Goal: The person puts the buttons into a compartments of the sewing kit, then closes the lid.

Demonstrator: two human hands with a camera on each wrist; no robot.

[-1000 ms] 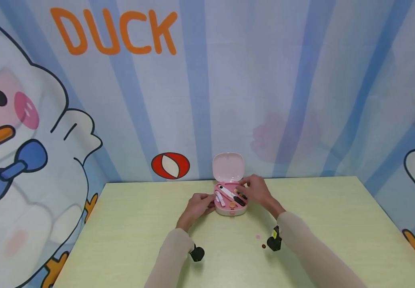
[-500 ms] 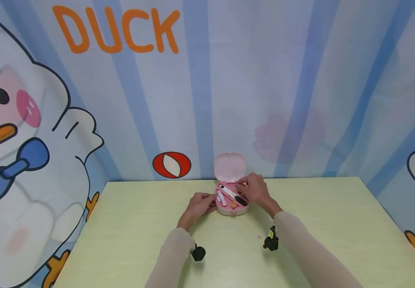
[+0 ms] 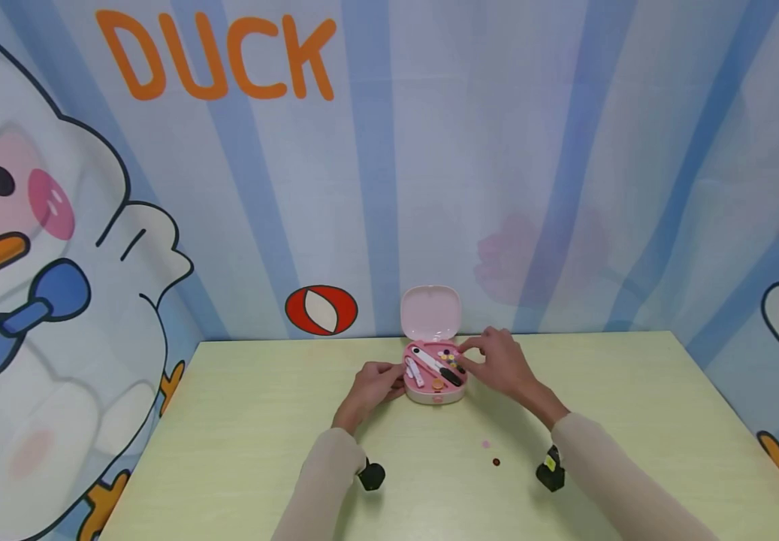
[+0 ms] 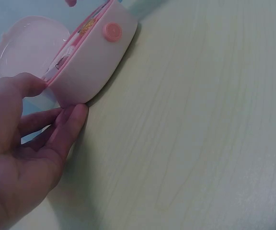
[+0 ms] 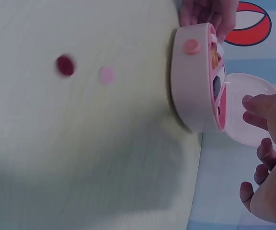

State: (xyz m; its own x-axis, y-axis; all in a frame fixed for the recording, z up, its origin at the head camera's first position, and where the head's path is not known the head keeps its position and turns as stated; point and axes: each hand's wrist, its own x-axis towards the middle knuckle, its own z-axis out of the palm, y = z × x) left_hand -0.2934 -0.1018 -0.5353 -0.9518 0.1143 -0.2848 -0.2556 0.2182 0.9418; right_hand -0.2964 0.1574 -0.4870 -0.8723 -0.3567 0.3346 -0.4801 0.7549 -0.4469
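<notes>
A small pink-and-white case [image 3: 423, 398] stands at the table's back edge, its pale pink lid [image 3: 431, 312] raised. Inside lie a white stick with a black end [image 3: 450, 376], a smaller white stick [image 3: 415, 373], a round yellowish piece [image 3: 438, 384] and several small coloured bits [image 3: 448, 355]. My left hand [image 3: 370, 391] grips the case's left side, thumb at the rim and fingers low on the wall in the left wrist view. At the right rim hovers my right hand [image 3: 500, 364], fingers loosely bent; in the right wrist view no object shows between its fingertips [image 5: 248, 100].
On the pale wooden table [image 3: 261, 428], in front of the case, lie a dark red disc [image 3: 496, 462] and a pink disc [image 3: 486, 444]. A printed duck curtain [image 3: 423, 165] hangs right behind the table edge. Black wrist cameras [image 3: 551, 472] hang below both sleeves.
My right hand has drawn back to the right from over the case, uncovering the small coloured bits. The left hand stays at the case's side.
</notes>
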